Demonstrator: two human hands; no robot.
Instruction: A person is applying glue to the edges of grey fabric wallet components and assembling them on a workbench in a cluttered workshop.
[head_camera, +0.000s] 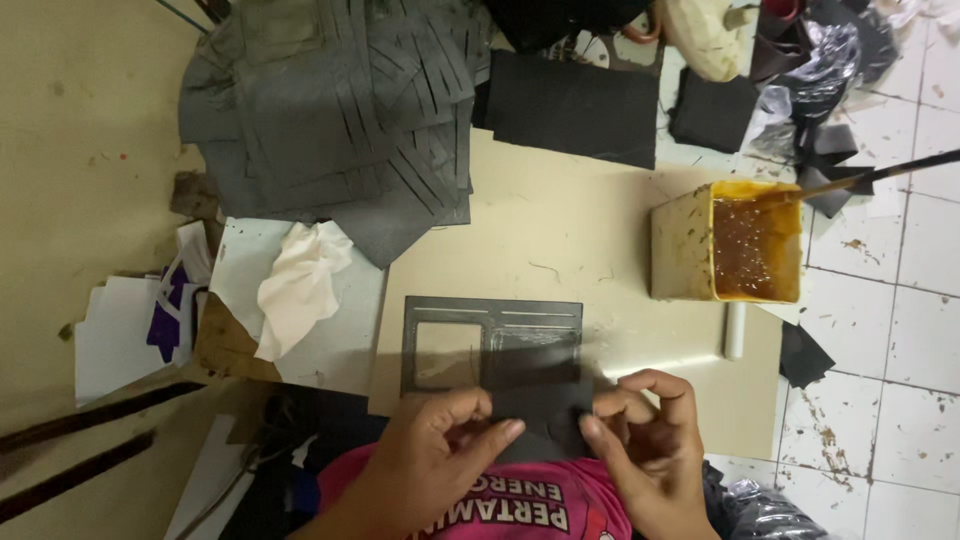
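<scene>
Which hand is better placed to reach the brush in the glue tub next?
Probably the right hand: the glue tub and brush lie on its side, while the left hand pinches the dark sheet.

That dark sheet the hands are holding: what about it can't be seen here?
Head view only:
- Near edge of the dark sheet: covered by the left hand and right hand.
- Its underside: faces the board.
- Contents of the yellow tub below the brown surface: hidden.
</scene>
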